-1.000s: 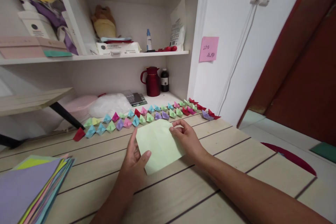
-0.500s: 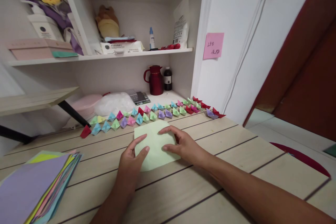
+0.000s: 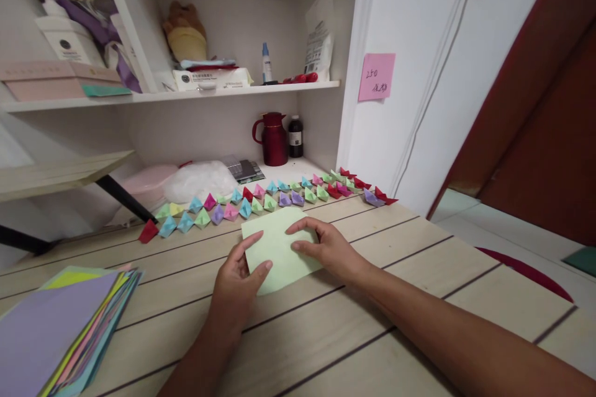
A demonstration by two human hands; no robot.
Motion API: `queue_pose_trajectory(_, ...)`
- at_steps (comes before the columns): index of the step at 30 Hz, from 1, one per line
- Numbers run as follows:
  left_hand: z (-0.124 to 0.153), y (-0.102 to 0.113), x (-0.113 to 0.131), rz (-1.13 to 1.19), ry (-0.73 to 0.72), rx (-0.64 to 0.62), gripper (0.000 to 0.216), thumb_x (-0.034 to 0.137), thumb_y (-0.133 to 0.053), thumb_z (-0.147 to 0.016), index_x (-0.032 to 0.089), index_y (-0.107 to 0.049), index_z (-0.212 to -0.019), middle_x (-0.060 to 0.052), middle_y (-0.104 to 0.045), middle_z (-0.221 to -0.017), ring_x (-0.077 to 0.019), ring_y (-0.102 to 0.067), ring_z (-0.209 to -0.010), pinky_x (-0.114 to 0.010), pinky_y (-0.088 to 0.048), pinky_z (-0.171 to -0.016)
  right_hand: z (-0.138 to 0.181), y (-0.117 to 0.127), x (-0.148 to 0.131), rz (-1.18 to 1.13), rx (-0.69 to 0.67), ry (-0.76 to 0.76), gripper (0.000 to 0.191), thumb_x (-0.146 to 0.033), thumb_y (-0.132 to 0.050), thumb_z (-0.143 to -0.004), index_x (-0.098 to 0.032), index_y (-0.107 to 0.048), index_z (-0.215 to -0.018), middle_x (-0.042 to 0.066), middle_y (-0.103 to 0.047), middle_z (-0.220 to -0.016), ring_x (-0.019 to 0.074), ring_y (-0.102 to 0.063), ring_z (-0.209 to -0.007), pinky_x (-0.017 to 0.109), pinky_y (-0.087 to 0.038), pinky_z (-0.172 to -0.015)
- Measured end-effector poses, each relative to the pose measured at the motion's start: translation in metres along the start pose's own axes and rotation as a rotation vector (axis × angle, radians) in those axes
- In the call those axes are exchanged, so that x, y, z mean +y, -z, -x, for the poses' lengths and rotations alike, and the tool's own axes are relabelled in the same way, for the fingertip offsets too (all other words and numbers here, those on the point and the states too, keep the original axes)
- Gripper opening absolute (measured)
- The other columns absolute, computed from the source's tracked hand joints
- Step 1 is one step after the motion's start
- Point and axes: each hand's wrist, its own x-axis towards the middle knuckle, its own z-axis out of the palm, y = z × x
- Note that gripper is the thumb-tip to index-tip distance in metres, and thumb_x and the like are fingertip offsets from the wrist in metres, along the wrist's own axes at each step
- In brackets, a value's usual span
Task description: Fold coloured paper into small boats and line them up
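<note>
1. One left hand [image 3: 236, 280], one right hand [image 3: 336, 250]: two hands
2. One pale green paper sheet [image 3: 275, 249]
3. One stack of coloured paper [image 3: 56, 329], sheets too overlapped to count
4. More than thirty folded paper boats [image 3: 270, 203], one of them yellow
5. One dark red jug [image 3: 274, 142]
6. One pump bottle [image 3: 67, 39], one blue-capped bottle [image 3: 266, 65], one dark bottle [image 3: 295, 138]
7. One pink sticky note [image 3: 377, 77]

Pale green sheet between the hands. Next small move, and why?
Probably pinch the right edge of the pale green paper with the right hand to begin a fold. The sheet looks nearly flat, while the left hand and right are both spread open over it; folded paper boats sit just beyond it.
</note>
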Motion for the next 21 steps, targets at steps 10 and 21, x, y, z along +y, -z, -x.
queue_pose_trajectory(10,-0.006,0.011,-0.004,-0.358,-0.212,0.155,0.049,0.035,-0.071,-0.071,0.021,-0.066,-0.118,-0.003,-0.067,-0.091,-0.0164,-0.063,-0.076,-0.028,-0.049,-0.069,-0.003,0.003,0.005,0.252,0.105,0.173,0.025,-0.020,-0.065,-0.074,-0.023,-0.067,-0.099,0.000,-0.060,-0.088,0.0154,-0.048,-0.075,0.029,-0.040,-0.071)
queue_pose_trajectory(21,-0.002,0.008,-0.005,-0.719,-0.703,0.256,0.010,0.026,-0.065,-0.076,0.022,-0.073,-0.080,-0.003,-0.055,-0.087,-0.0170,-0.060,-0.084,-0.028,-0.050,-0.077,-0.002,0.006,0.001,0.433,0.209,0.322,0.005,-0.021,-0.066,-0.078,-0.022,-0.071,-0.079,0.005,-0.056,-0.091,0.0201,-0.055,-0.088,0.035,-0.044,-0.080)
